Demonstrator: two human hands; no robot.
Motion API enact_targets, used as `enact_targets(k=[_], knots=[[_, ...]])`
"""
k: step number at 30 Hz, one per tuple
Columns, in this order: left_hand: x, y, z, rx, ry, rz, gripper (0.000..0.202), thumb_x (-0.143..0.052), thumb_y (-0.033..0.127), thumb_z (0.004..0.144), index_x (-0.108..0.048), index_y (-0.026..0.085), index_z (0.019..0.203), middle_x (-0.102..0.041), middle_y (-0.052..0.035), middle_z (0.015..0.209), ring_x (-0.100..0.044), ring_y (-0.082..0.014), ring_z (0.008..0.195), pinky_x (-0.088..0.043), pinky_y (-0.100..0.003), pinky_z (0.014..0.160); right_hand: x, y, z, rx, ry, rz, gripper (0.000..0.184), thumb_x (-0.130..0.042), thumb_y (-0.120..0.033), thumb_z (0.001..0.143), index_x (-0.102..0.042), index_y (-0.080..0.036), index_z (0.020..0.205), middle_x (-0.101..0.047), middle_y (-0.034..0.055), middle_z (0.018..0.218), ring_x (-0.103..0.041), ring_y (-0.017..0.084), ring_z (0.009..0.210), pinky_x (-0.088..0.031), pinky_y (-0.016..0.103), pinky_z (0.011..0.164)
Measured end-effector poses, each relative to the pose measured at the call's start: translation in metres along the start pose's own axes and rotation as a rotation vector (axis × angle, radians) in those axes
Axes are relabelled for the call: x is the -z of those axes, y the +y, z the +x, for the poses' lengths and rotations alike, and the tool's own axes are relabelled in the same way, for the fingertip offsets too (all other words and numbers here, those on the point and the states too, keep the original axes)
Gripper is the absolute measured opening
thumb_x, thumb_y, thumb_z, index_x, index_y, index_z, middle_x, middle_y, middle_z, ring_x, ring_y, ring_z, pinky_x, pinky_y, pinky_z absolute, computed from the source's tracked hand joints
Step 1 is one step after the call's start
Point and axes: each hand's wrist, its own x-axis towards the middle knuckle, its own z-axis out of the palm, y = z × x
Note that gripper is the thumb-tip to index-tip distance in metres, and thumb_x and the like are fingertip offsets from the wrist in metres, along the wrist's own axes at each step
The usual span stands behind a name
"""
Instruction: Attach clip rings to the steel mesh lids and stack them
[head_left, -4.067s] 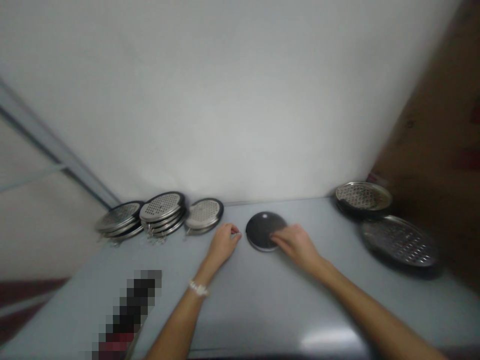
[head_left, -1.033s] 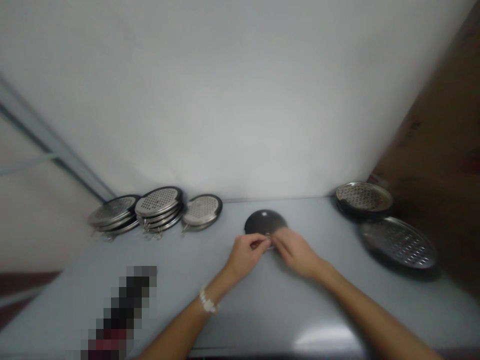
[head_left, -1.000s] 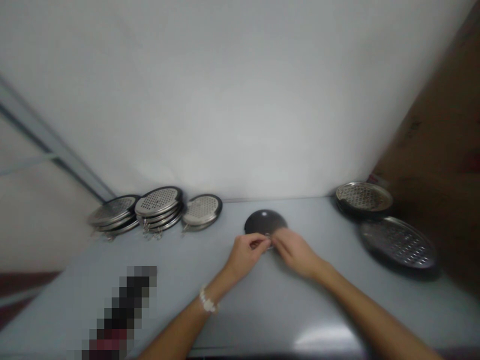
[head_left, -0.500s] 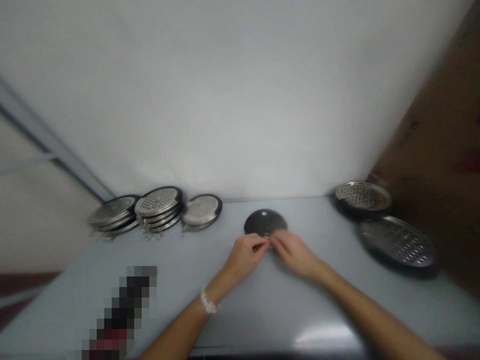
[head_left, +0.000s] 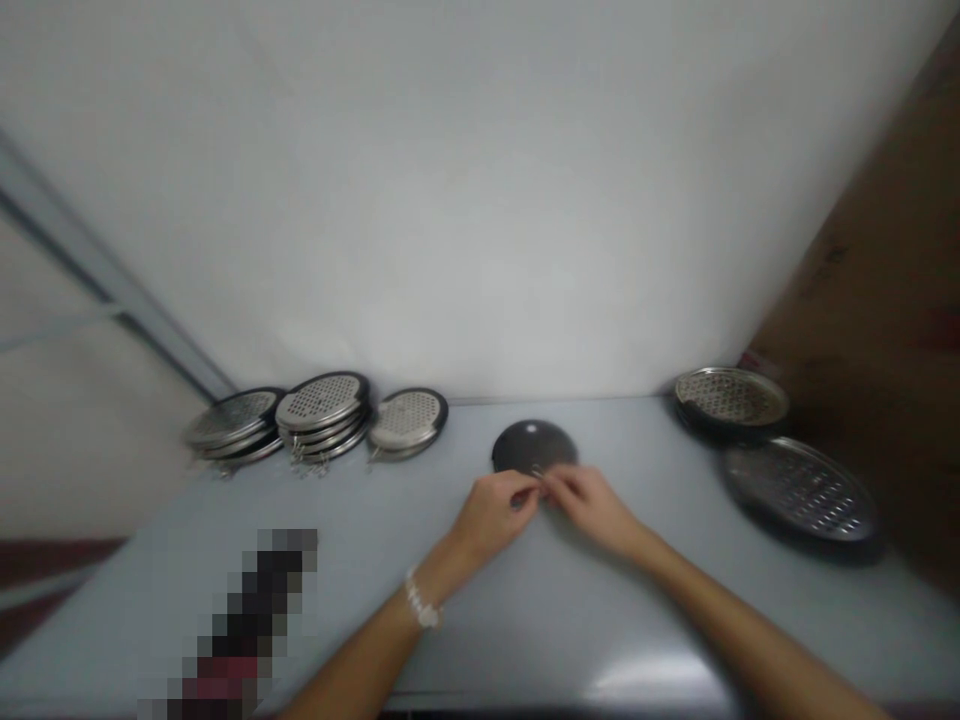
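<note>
A dark, shiny round disc [head_left: 534, 445] lies on the table, its near edge covered by my hands. At that edge a small wire loop [head_left: 537, 471] shows between my fingertips; its exact shape is blurred. My left hand [head_left: 495, 512], with a pale bracelet on the wrist, is closed in a pinch at the loop. From the right, my right hand [head_left: 589, 500] also pinches there, thumb and forefinger together, almost touching the left fingertips. Whether the loop is fastened to the disc I cannot tell.
Stacked round graters [head_left: 324, 405] with small wire pieces at their front stand at left, beside a single grater [head_left: 409, 420]. Two larger graters [head_left: 731, 395] lie at right by a brown cardboard surface [head_left: 862, 300]. A pixelated dark object [head_left: 251, 610] is at front left. The wall [head_left: 480, 200] rises behind.
Both hands stay pinched at the disc's near edge, with only slight finger movement. The whole view has shifted a little.
</note>
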Motion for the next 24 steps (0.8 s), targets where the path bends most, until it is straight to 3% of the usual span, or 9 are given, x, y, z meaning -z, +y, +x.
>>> enact_targets(k=[7,12,18,24], knots=[[-0.001,0.001,0.000,0.030,0.140,-0.038,0.019,-0.059,0.016,0.089,-0.075,0.021,0.097,-0.078,-0.0040,0.096,-0.073,-0.0184,0.083,-0.055,-0.029,0.081,0.002,-0.003,0.005,-0.102,-0.006,0.282,0.044,-0.053,-0.052,0.092,-0.067,-0.018,0.069,-0.064,0.0022,0.065,-0.053,0.015,0.061,-0.041,0.026,0.060],[-0.002,0.003,-0.001,0.042,0.176,-0.051,0.019,-0.059,0.019,0.090,-0.076,0.021,0.098,-0.079,-0.0042,0.095,-0.073,-0.0185,0.080,-0.057,-0.030,0.081,-0.004,-0.003,0.005,-0.220,0.017,0.494,0.046,-0.063,-0.061,0.083,-0.069,-0.017,0.071,-0.065,0.0027,0.065,-0.054,0.014,0.058,-0.039,0.026,0.056],[0.001,0.010,0.001,0.087,0.158,-0.091,0.019,-0.060,0.017,0.087,-0.075,0.020,0.100,-0.078,-0.0039,0.094,-0.072,-0.0167,0.077,-0.057,-0.027,0.076,-0.007,-0.007,0.003,-0.288,0.067,0.706,0.041,-0.073,-0.056,0.078,-0.072,-0.015,0.074,-0.069,0.0048,0.072,-0.058,0.014,0.065,-0.041,0.025,0.059],[-0.002,0.009,0.001,0.106,0.101,-0.153,0.026,-0.062,0.011,0.082,-0.075,0.021,0.103,-0.079,-0.0035,0.095,-0.072,-0.0167,0.078,-0.058,-0.027,0.077,-0.007,-0.007,0.003,-0.392,0.036,0.948,0.036,-0.081,-0.049,0.072,-0.075,-0.015,0.081,-0.069,0.0036,0.072,-0.058,0.012,0.063,-0.040,0.024,0.059]])
